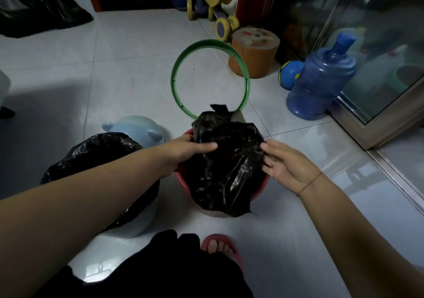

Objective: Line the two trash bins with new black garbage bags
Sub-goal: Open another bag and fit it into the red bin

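A red bin [183,183] stands on the floor in front of me with a crumpled black garbage bag [227,167] lying across its mouth. My left hand [188,152] pinches the bag's left edge at the rim. My right hand [284,162] grips the bag's right edge with curled fingers. To the left stands a pale blue bin [146,219] with a black bag [96,157] spread over its top; its eared blue lid [135,129] lies behind it. A green ring [177,68] stands upright behind the red bin.
A blue water jug [321,79] and a blue-yellow ball [290,74] sit at the right by a glass door frame [367,134]. An orange stool [254,52] and a ride-on toy [215,6] are farther back. Full black bags [39,8] lie at far left.
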`<action>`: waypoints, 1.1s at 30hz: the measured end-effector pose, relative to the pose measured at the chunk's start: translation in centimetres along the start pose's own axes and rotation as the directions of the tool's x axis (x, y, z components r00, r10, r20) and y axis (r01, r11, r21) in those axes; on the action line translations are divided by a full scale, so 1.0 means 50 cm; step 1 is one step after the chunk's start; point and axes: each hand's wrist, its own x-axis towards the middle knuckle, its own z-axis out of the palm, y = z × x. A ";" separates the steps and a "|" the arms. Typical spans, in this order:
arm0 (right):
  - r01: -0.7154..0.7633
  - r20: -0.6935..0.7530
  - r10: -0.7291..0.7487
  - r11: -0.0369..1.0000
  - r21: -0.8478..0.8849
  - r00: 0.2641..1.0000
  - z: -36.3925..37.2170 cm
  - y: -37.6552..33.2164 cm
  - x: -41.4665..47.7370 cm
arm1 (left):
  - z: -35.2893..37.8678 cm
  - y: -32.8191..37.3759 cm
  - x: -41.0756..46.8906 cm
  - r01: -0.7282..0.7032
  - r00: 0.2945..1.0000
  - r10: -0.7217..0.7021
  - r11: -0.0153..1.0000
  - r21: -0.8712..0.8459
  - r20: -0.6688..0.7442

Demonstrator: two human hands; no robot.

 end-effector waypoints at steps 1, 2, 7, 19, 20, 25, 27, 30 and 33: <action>0.024 0.022 -0.024 1.000 0.007 0.999 -0.001 0.006 -0.007 | 0.006 -0.007 -0.001 -0.019 1.000 0.019 1.000 0.003 -0.011; 0.034 0.021 -0.034 0.999 -0.023 0.999 0.000 0.015 -0.013 | 0.012 -0.014 0.000 -0.038 0.998 0.039 0.999 0.014 -0.055; -0.033 -0.206 -0.061 0.904 -0.427 0.977 0.012 0.081 -0.016 | 0.035 -0.057 0.010 0.022 0.932 0.037 0.987 0.157 -0.361; 0.133 -0.243 -0.346 0.779 -0.612 0.906 -0.027 0.109 -0.049 | 0.032 -0.103 -0.031 -0.030 0.745 0.425 0.791 0.611 -0.514; 0.148 -0.219 -0.370 0.745 -0.650 0.903 -0.025 0.113 -0.057 | 0.041 -0.102 -0.045 -0.160 0.693 0.626 0.618 0.770 -0.358; 0.314 0.143 -0.520 0.257 -0.914 0.842 -0.016 0.128 -0.102 | 0.054 -0.096 -0.073 -0.473 0.652 0.540 -0.259 0.842 0.532; 0.374 0.325 -0.411 0.042 -0.926 0.852 -0.020 0.139 -0.118 | 0.053 -0.100 -0.075 -0.511 0.625 0.491 -0.331 0.794 0.607; 0.475 0.518 -0.249 -0.214 -0.854 0.818 -0.032 0.158 -0.123 | 0.049 -0.119 -0.075 -0.530 0.447 0.582 -0.438 0.726 0.679; 0.515 0.613 -0.251 -0.361 -0.777 0.749 -0.036 0.161 -0.113 | 0.043 -0.151 -0.074 -0.505 0.339 0.622 -0.512 0.695 0.706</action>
